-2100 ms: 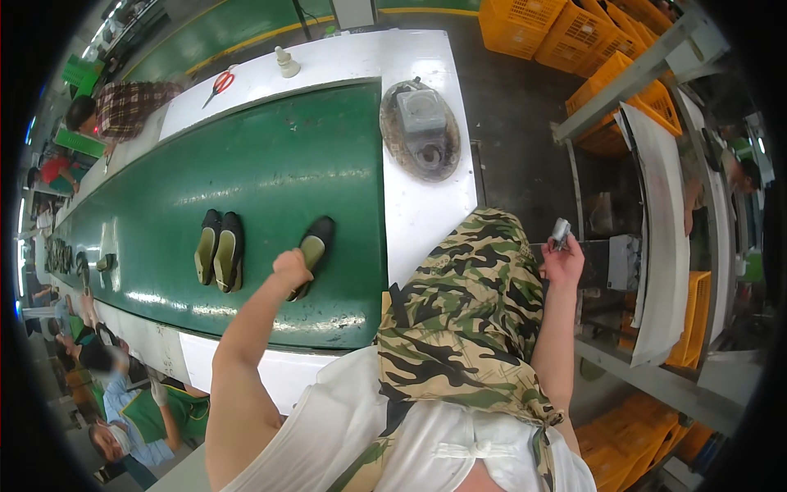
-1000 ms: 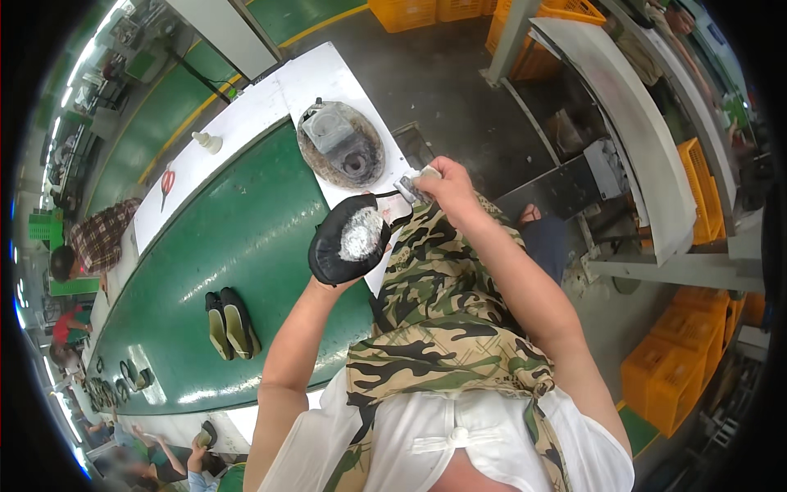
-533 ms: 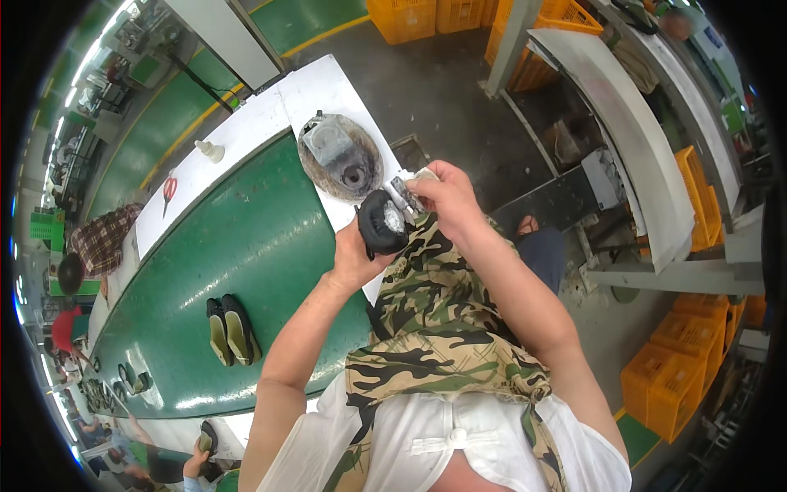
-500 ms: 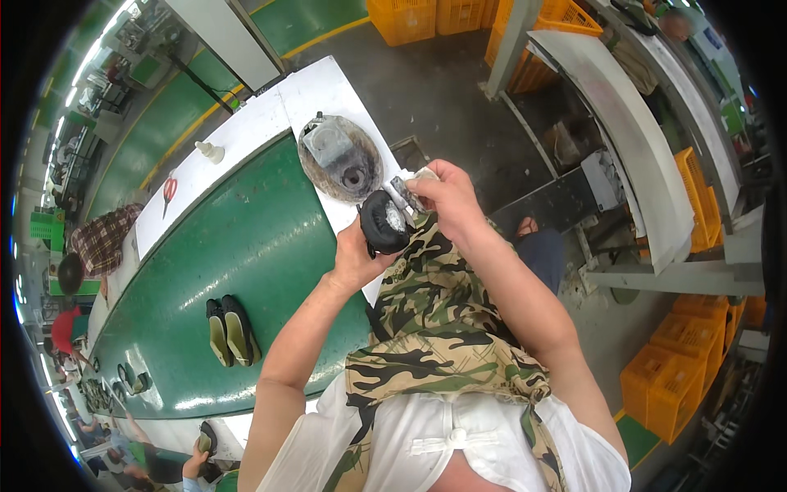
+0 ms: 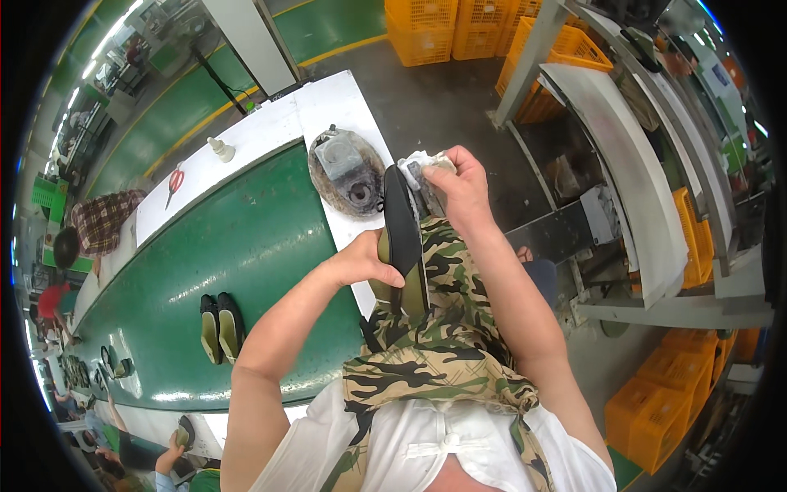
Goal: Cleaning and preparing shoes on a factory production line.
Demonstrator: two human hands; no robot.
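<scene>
My left hand [image 5: 367, 261] grips a black and olive shoe [image 5: 401, 217] around its middle, the toe pointing away from me. Its black side faces up, and part of the olive portion shows under my fingers. Close to the toe, my right hand [image 5: 461, 187] pinches a crumpled whitish rag [image 5: 416, 166] with grey stains. Whether the rag touches the shoe I cannot tell. Just left of the toe, on the white table edge, sits a grimy oval tray [image 5: 321, 182] bearing a grey metal box [image 5: 340, 156] and a dark round piece.
A pair of black and olive shoes [image 5: 220, 328] stands on the green belt [image 5: 279, 246]. Red scissors [image 5: 175, 184] and a white bottle [image 5: 220, 149] lie along the far white edge. Orange crates [image 5: 656, 410] and a metal rack [image 5: 623, 180] stand right. Other people work left.
The shoe has swung from toe-end toward me to lengthwise, toe pointing away. My right hand with the rag has moved slightly right and up, beside the toe.
</scene>
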